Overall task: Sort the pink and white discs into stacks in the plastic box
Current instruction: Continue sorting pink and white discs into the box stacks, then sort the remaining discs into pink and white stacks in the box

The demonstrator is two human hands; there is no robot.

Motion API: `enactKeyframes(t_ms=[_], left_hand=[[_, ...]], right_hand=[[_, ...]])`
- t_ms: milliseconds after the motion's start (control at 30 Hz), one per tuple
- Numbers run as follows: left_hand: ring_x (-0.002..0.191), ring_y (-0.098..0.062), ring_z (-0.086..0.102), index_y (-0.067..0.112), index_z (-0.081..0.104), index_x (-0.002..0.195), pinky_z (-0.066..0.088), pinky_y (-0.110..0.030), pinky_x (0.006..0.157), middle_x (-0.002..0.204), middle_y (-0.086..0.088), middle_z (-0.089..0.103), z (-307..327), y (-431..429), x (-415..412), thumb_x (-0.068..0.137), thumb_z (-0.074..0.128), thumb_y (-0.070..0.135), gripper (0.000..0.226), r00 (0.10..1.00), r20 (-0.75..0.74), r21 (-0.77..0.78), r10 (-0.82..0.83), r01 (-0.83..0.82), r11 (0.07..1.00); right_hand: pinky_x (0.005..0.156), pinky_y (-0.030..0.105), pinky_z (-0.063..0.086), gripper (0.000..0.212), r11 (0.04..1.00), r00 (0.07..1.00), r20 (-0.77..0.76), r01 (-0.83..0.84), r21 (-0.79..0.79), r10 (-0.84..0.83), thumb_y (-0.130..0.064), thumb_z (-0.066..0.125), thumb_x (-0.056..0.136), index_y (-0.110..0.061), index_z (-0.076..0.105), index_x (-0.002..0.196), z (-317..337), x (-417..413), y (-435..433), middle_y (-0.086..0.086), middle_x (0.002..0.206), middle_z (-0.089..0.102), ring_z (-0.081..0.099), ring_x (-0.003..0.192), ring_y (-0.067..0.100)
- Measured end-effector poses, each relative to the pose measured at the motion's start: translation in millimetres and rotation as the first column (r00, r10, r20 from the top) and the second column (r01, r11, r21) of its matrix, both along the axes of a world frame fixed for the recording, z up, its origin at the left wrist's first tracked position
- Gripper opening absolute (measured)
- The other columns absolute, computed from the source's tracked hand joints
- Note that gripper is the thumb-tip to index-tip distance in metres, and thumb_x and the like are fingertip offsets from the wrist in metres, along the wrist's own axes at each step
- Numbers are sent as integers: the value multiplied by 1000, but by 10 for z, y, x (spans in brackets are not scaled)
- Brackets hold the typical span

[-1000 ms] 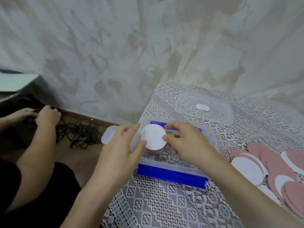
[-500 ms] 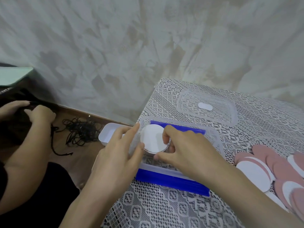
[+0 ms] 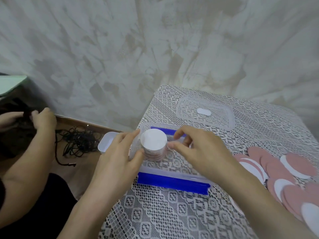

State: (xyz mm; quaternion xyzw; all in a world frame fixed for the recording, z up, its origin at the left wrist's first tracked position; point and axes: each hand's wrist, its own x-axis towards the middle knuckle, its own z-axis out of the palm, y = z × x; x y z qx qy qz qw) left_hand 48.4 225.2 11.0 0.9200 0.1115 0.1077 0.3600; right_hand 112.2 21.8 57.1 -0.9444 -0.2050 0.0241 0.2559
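Between both grips, at the box's (image 3: 172,172) 9 o'clock end, stands the disc stack (image 3: 154,147), axis upright, white face up. Left hand (image 3: 119,156) cups its 9 o'clock side; right hand (image 3: 198,150) pinches at 3 o'clock, fingers curled, palm down. Both touch. Loose discs (image 3: 283,171) lie on the bench at 3 o'clock, nearer the right hand.

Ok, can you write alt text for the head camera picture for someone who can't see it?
Two hands, left hand and right hand, steady a stack of discs, white on top, inside a clear plastic box with blue clips on a lace tablecloth. Loose pink and white discs lie to the right; the box's lid sits behind.
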Motion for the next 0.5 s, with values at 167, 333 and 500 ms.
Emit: enactKeyframes(t_ms=[167,333,500], left_hand=[[94,-10,62,45,42,145,47,-37,86,139,19,50,-7,-10,5,99,48,42,47,1000,10,-45,20,-20,999],[102,-11,64,48,42,141,53,-42,87,131,15,59,-5,-72,-37,101,45,40,41,999,-13,-155,32,-33,987],[82,-11,66,49,45,127,51,-36,68,101,14,62,-20,-149,-99,95,52,40,33,999,-27,-183,43,-48,982]], right_hand=[[59,36,50,12,969,964,124,225,98,-236,-50,54,98,-39,59,101,-19,-309,-552,-5,68,63,60,61,12],[61,30,45,52,941,943,-107,325,94,-315,-68,48,90,-41,44,135,-258,-536,-798,-8,80,65,63,71,4],[56,35,49,43,876,929,-248,348,333,-275,-39,55,100,-37,47,142,-405,-496,-918,2,79,67,59,55,11]])
